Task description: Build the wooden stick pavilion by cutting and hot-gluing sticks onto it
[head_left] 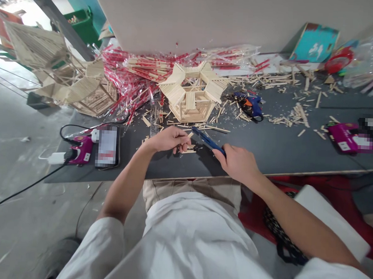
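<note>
Currently, the left hand (166, 139) pinches a short wooden stick (189, 135) between thumb and fingers (180, 140), which are together on its near end, with the far end projecting toward the right. The right hand (237, 163) has its fingers (223, 152) closed around the grip of a blue-handled cutter (208, 140). The cutter's tip lies just beside the stick; contact between them cannot be confirmed from this view.

Both hands are above the front edge of a dark surface (276, 148). A small stack of wooden sticks (188, 149) lies directly below the left hand. Further back stands a hexagonal lattice model of glued sticks (191, 104), with a larger stick construction (83, 88) to its left. Bundles of red-marked chopsticks in clear plastic wrap (129, 84) lie behind both. A blue hot glue gun (249, 105) rests right of the hexagonal model, amid scattered stick offcuts (289, 82). At the left end of the surface, a phone (107, 147) with a blurred screen lies beside a magenta device (82, 150) with a connected cable.
</note>
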A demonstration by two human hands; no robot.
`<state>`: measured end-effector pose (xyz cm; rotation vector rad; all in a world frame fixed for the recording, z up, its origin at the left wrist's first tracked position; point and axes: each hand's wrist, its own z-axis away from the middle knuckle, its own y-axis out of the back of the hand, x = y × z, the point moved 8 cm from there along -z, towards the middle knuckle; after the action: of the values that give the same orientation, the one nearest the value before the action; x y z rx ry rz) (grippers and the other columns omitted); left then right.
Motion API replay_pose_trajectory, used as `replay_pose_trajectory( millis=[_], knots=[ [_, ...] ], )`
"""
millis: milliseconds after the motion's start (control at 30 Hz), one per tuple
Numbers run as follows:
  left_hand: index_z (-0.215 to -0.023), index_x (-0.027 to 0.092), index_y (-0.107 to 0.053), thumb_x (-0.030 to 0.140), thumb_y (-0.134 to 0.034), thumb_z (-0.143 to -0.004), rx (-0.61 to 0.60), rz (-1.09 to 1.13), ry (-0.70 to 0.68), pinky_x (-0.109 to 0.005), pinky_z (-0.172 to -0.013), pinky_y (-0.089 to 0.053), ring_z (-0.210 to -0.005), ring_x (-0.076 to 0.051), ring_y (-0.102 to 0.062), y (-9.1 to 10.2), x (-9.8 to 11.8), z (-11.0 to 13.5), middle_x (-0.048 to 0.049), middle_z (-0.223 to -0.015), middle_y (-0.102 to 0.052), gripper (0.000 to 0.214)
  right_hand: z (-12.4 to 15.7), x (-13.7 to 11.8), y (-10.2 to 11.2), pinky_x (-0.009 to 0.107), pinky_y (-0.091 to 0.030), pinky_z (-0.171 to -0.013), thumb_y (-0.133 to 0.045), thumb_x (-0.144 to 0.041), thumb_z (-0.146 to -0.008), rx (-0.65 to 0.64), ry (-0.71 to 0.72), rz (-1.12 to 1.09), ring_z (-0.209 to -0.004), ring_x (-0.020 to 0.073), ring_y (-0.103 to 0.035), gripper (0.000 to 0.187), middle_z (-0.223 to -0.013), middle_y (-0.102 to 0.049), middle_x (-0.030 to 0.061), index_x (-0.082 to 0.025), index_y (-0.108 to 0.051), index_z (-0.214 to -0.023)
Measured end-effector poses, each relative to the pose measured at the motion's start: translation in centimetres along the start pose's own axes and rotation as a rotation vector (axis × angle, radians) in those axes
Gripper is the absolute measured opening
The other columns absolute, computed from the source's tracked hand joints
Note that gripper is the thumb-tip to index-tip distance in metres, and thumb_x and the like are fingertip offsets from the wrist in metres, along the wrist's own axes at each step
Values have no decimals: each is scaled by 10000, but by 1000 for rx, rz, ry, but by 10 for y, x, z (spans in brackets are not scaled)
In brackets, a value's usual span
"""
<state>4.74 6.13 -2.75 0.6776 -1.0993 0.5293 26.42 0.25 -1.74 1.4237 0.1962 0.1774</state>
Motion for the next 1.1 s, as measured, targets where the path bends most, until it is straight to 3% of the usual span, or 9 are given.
replay_pose_trajectory(
  millis=[133, 233, 400, 533, 633, 800, 967, 1100],
  knots=[
    [-876, 160, -773, 398, -599, -1057, 166, -333, -103, -212, -682, -521, -750, -145, -730, 12, 9, 0, -60, -863, -816, 345, 8, 30, -4, 354, -321, -662, -355, -569, -1133, 58, -80, -22, -827, 319, -724, 523, -901, -759, 150, -168, -670, -1014],
    [-946, 190, -809, 413, -568, -1086, 282, -571, -242, -256, -821, -502, -879, -180, -750, 17, 20, 1, -48, -948, -829, 357, 18, 61, -2, 377, -401, -746, -359, -537, -1121, 184, -141, -42, -908, 346, -714, 515, -972, -761, 186, -140, -684, -1092],
    [-1158, 206, -814, 422, -467, -1126, 276, -765, -283, -331, -987, -500, -1157, -260, -706, 16, 16, -2, -96, -1171, -805, 410, 35, 121, -3, 431, -451, -902, -370, -548, -1094, 354, -254, 32, -985, 385, -684, 574, -1022, -750, 241, -83, -701, -1162],
    [-1163, 187, -804, 402, -449, -1128, 219, -744, -273, -353, -1049, -496, -1174, -260, -695, 14, 11, -4, -107, -1189, -800, 417, 47, 153, -4, 459, -439, -906, -353, -589, -1097, 426, -312, 88, -1010, 415, -661, 637, -1047, -738, 278, -63, -687, -1228],
    [-1164, 185, -800, 421, -445, -1127, 218, -721, -238, -348, -1033, -502, -1162, -260, -708, 15, 8, -5, -110, -1203, -798, 428, 52, 161, -2, 475, -396, -865, -304, -612, -1112, 422, -300, 96, -1015, 434, -630, 682, -1074, -718, 321, -62, -668, -1284],
    [-1163, 178, -801, 454, -448, -1124, 201, -718, -226, -333, -1005, -502, -1162, -264, -715, 12, 4, -7, -110, -1206, -800, 450, 53, 163, -4, 489, -371, -863, -304, -648, -1103, 388, -313, 130, -1064, 464, -601, 803, -1146, -665, 380, 42, -630, -1353],
    [-1124, 175, -806, 428, -439, -1125, 158, -733, -237, -322, -922, -489, -1113, -265, -730, 5, 4, -9, -110, -1173, -811, 445, 51, 165, -15, 517, -395, -1011, -354, -657, -1080, 382, -356, 147, -1174, 486, -595, 822, -1274, -653, 348, 36, -576, -1461],
    [-1057, 182, -799, 406, -481, -1114, 190, -702, -266, -292, -839, -460, -1005, -235, -740, 4, 12, -8, -84, -1078, -819, 394, 50, 163, -20, 549, -326, -1159, -399, -623, -1063, 394, -354, 142, -1237, 469, -591, 825, -1303, -656, 348, 68, -527, -1497]
  ],
)
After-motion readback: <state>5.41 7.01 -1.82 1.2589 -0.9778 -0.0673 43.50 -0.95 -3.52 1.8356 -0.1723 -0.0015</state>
